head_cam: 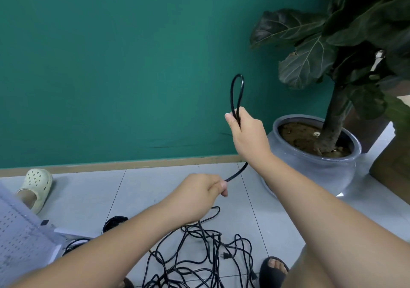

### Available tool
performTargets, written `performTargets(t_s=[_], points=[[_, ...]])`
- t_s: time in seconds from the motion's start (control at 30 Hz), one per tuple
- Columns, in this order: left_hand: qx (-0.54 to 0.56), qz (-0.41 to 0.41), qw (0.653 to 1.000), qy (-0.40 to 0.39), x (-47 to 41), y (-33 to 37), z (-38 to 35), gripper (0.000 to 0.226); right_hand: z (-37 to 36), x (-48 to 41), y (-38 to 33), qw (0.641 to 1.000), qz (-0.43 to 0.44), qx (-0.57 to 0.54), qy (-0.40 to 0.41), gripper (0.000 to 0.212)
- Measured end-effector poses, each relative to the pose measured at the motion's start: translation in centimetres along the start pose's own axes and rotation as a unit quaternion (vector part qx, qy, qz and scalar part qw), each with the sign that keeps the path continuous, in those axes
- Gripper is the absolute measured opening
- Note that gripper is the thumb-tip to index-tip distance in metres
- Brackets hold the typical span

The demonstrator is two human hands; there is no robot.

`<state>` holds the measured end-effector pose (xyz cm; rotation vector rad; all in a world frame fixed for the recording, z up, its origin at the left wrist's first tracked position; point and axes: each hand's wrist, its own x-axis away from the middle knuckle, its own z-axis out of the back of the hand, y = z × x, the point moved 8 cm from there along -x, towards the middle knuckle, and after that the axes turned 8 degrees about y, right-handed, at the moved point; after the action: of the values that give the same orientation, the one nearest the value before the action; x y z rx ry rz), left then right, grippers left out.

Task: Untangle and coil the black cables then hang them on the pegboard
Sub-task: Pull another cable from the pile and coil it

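Over grey floor tiles (88, 199), before a teal wall (111, 66) and wooden skirting (133, 164): right hand (246, 132) raised, curled round a loop of black cable (237, 92); left hand (199, 194) lower, pinching the same cable. Tangled cables (199, 254) heaped at the floor's near edge. Pegboard (17, 239) at the left edge, grey plant pot (310, 168) by the wall at the right.

The thin black rubber cable (239, 75) is showing dark against the flat teal-green painted wall (111, 66), matching the tangled heap of black cables (199, 256) on the pale grey floor tiles (155, 183) (darker grout lines are crossing them). A tan baseboard strip (133, 164) is edging the wall. The round glazed pot (310, 172) is gleaming blue-grey; the broad plant leaves (306, 63) are showing deep green, pale-veined. The pale perforated pegboard (17, 239) is carrying a regular grid of dots.
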<state>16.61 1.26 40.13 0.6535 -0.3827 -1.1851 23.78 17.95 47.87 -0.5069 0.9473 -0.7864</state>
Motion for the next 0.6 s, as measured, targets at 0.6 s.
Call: performTargets(t_s=[0.6], points=[[0.001,-0.087,0.963,0.256,-0.3,-1.5,14.7,0.037,-5.8,9.0,-4.7,0.894,-0.045,-0.091,-0.436,0.057]])
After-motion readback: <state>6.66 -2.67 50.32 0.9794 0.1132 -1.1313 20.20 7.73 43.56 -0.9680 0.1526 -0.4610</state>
